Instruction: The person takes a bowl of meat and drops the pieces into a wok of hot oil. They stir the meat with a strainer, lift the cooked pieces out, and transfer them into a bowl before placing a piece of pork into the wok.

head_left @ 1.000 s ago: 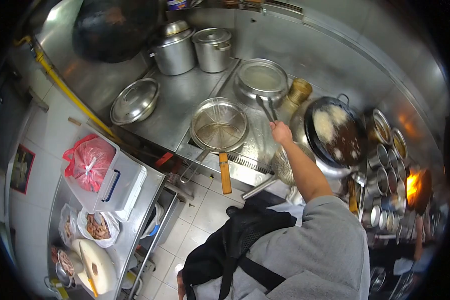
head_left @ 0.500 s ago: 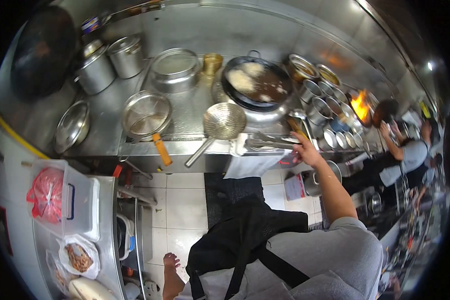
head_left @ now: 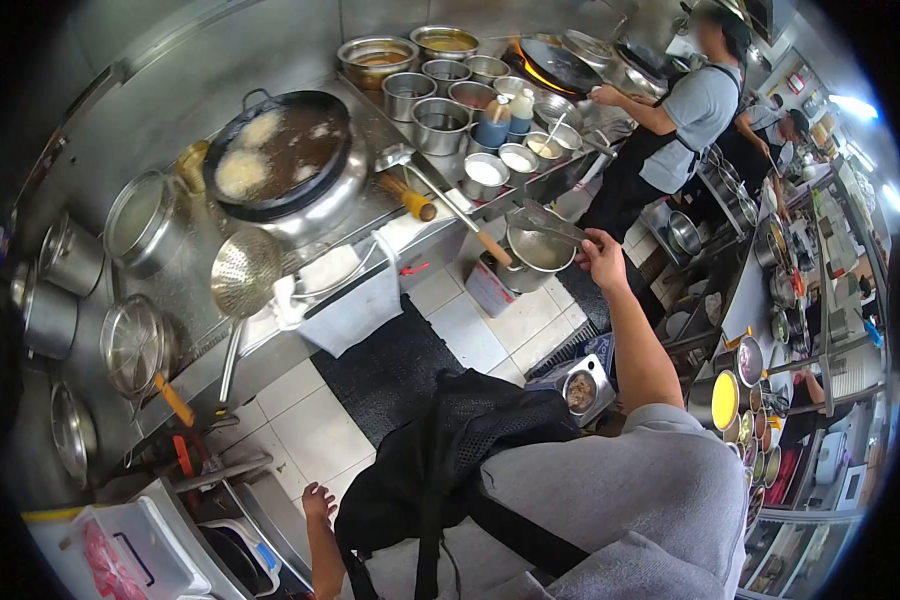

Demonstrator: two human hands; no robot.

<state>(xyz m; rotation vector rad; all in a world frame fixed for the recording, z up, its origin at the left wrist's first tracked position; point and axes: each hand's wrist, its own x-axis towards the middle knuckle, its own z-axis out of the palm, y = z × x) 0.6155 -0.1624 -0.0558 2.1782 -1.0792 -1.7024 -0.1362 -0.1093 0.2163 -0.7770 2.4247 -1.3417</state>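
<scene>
The black round metal wok held dark oil; right fingers gripped grey metal tongs, left fingers curled loosely.

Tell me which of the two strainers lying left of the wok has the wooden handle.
The mesh strainer, the one farther from the wok: its handle is orange-brown wood, while the punched-metal strainer has a bare metal one.

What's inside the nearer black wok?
Inside the wok: dark liquid, two large pale clumps, and a few small pale bits. The wok's bottom, and anything fully submerged, is hidden by the liquid.
</scene>
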